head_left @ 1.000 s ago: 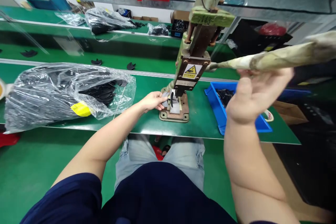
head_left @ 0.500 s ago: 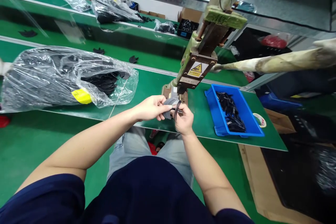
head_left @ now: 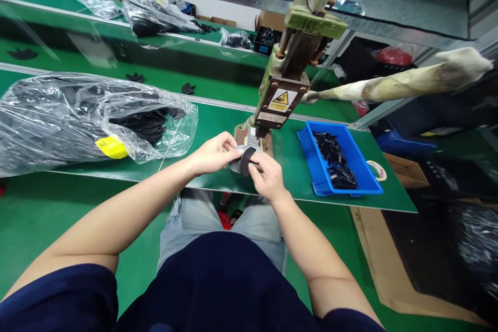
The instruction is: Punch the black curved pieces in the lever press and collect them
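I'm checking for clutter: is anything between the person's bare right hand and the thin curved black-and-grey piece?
Nothing visible is: the bare right hand already touches the thin curved black-and-grey piece. The green-and-brown metal press stands beyond it, not between them.

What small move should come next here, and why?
Probably a slight tilt of the dark strip with the right hand, to check how it sits against the grey piece: the left hand holds the grey piece, the right hand grips the strip, and where they meet is too small to make out.
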The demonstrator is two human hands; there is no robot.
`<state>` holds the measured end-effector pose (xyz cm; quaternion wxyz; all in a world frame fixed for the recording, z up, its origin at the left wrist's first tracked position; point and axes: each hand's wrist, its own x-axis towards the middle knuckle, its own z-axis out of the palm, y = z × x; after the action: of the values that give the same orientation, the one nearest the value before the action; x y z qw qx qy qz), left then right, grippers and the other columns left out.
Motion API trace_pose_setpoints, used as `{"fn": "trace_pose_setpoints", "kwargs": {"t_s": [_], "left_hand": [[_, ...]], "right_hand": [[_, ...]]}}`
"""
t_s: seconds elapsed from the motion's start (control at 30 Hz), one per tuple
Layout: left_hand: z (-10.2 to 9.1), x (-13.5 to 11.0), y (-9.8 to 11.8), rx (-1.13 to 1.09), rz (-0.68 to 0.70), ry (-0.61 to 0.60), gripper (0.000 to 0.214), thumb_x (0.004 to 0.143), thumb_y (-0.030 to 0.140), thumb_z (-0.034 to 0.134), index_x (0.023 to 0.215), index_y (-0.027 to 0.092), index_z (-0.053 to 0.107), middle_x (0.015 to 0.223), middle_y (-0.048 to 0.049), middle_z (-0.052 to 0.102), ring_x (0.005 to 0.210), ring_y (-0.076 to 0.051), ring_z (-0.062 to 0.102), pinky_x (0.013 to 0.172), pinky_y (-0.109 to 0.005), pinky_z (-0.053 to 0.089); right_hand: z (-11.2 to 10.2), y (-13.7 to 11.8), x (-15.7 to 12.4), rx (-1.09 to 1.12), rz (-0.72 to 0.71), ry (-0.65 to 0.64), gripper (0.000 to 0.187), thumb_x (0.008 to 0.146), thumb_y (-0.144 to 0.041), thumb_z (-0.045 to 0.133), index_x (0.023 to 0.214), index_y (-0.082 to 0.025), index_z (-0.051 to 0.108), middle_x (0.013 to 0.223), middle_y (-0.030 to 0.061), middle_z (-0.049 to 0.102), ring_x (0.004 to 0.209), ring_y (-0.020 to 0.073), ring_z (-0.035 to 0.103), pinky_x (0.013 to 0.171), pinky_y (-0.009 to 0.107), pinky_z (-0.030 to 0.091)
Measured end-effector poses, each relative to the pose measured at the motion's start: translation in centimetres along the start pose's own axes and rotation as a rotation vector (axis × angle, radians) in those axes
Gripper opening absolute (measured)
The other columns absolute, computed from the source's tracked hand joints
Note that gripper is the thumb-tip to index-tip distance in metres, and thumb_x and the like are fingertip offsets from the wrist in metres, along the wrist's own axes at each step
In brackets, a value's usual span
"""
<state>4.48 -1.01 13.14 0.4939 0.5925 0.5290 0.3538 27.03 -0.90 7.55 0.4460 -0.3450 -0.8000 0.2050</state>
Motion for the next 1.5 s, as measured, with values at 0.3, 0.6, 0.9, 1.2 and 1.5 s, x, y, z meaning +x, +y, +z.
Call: {"fn": "trace_pose_setpoints", "kwargs": {"t_s": [0.3, 0.6, 0.9, 1.2, 1.5], "left_hand": [[0.8, 0.0, -0.6, 0.149, 0.139, -0.080, 0.047, 0.090, 0.057, 0.069, 0.067, 0.020, 0.050, 0.065, 0.0040, 0.045, 0.060, -0.011, 0.039, 0.057, -0.026, 0.032], [1.7, 1.0, -0.2, 0.299, 0.082, -0.040, 0.041, 0.088, 0.048, 0.072, 0.066, 0.021, 0.051, 0.063, 0.0026, 0.051, 0.057, -0.012, 0.042, 0.054, -0.027, 0.028], [0.5, 2.6, -3.0, -0.268, -0.093, -0.217, 0.051, 0.080, 0.062, 0.086, 0.082, 0.018, 0.062, 0.065, 0.0018, 0.061, 0.054, -0.010, 0.055, 0.051, -0.022, 0.042], [-4.0, 16.1, -8.1, -0.404, -0.431, 0.382, 0.029, 0.095, 0.036, 0.080, 0.089, 0.016, 0.060, 0.062, -0.0009, 0.062, 0.047, -0.009, 0.059, 0.048, -0.019, 0.049], [-5.9, 23.1, -7.9, -0.319, -0.287, 0.417, 0.019, 0.104, 0.034, 0.064, 0.099, 0.016, 0.064, 0.100, -0.0106, 0.076, 0.064, -0.010, 0.067, 0.060, -0.021, 0.054]], "right_hand": [[0.3, -0.1, -0.5, -0.059, -0.107, 0.023, 0.012, 0.101, -0.031, 0.059, 0.103, -0.023, 0.068, 0.094, 0.0068, 0.075, 0.088, 0.0189, 0.069, 0.083, 0.038, 0.058], [0.9, 0.6, -1.0, -0.075, -0.031, 0.017, 0.013, 0.101, -0.031, 0.059, 0.096, -0.023, 0.067, 0.085, 0.0039, 0.071, 0.079, 0.0168, 0.065, 0.078, 0.034, 0.055], [0.4, 1.2, -2.0, 0.037, 0.145, 0.038, 0.022, 0.100, -0.034, 0.063, 0.119, -0.025, 0.068, 0.112, 0.0071, 0.076, 0.103, 0.0197, 0.073, 0.094, 0.038, 0.062], [-4.5, 1.7, -6.8, 0.027, 0.260, 0.065, 0.030, 0.101, -0.032, 0.061, 0.130, -0.027, 0.065, 0.118, 0.0087, 0.073, 0.110, 0.0206, 0.073, 0.099, 0.042, 0.064], [-13.0, 3.2, -10.5, -0.248, 0.385, 0.123, 0.026, 0.100, -0.042, 0.061, 0.120, -0.029, 0.071, 0.121, 0.0076, 0.075, 0.116, 0.0220, 0.072, 0.105, 0.041, 0.061]]}}
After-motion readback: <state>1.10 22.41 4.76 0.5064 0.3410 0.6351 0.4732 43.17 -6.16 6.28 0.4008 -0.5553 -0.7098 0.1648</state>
